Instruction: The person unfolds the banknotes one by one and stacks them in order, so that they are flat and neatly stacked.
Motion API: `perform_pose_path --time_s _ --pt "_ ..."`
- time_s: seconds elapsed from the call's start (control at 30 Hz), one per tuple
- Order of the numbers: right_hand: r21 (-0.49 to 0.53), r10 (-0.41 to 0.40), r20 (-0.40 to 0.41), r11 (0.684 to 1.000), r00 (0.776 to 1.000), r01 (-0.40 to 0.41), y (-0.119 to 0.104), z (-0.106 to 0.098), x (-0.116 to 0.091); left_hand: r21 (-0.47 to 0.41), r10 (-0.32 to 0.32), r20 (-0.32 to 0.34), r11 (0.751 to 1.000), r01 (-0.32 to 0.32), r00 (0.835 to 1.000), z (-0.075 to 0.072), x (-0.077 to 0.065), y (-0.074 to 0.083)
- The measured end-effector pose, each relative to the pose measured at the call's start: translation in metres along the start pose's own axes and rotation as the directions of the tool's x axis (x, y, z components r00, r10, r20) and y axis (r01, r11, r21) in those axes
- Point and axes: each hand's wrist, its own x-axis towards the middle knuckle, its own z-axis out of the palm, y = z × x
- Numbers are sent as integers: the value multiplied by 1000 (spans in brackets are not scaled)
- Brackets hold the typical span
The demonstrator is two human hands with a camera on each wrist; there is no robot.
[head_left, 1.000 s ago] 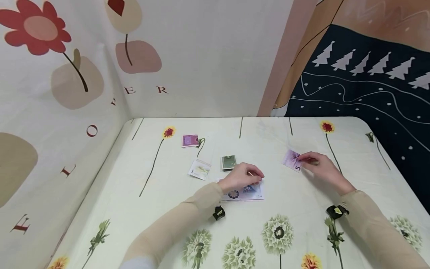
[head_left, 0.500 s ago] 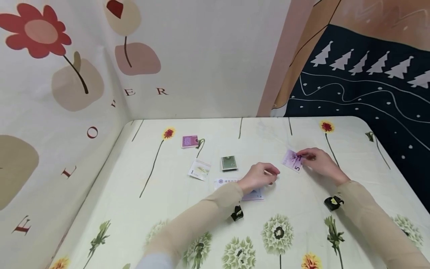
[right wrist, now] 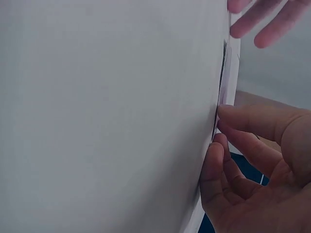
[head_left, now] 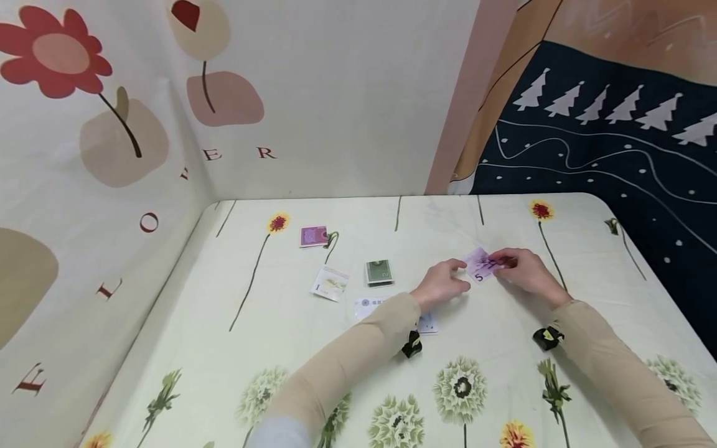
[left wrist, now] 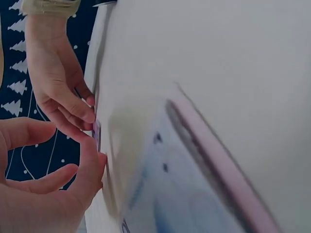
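My right hand (head_left: 523, 269) pinches the right edge of a small purple banknote (head_left: 480, 265) marked with a 5. In the right wrist view the banknote (right wrist: 224, 82) shows almost edge-on beside thumb and fingertips. My left hand (head_left: 441, 285) reaches to the note's left side, thumb and fingers spread apart with nothing between them. The left wrist view shows that hand (left wrist: 53, 187) near the right hand (left wrist: 60, 82); whether a fingertip touches the note is unclear. Below the left wrist lies a pale blue-violet banknote (head_left: 368, 305), partly covered by the forearm.
Left of the hands lie a folded green banknote (head_left: 379, 272), a pale note marked 1 (head_left: 330, 284) and a folded magenta note (head_left: 313, 236). They rest on a white flower-print tablecloth (head_left: 196, 373). Printed cloth (head_left: 347, 112) hangs behind and along the left side.
My left hand has moved right, off the blue-violet banknote and up to the purple one, its fingers spreading. The right hand keeps its pinch and has shifted slightly left with the note.
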Motion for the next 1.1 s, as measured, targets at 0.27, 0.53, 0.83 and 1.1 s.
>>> perform_pose_path --time_s 0.27,0.53,0.83,1.1 --pt "15 -4 -3 1000 1000 4 -4 4 -2 -284 -79 -45 957 63 996 5 5 2" --pt "27 -11 9 1000 1000 11 -8 6 -4 -560 -69 -88 828 7 994 4 8 -5" --pt "25 -22 12 999 1000 22 -15 11 -7 -687 -103 -135 727 -18 985 2 11 -11" --pt "48 -49 46 998 998 47 -21 17 -9 -700 -126 -163 713 -25 979 3 13 -12"
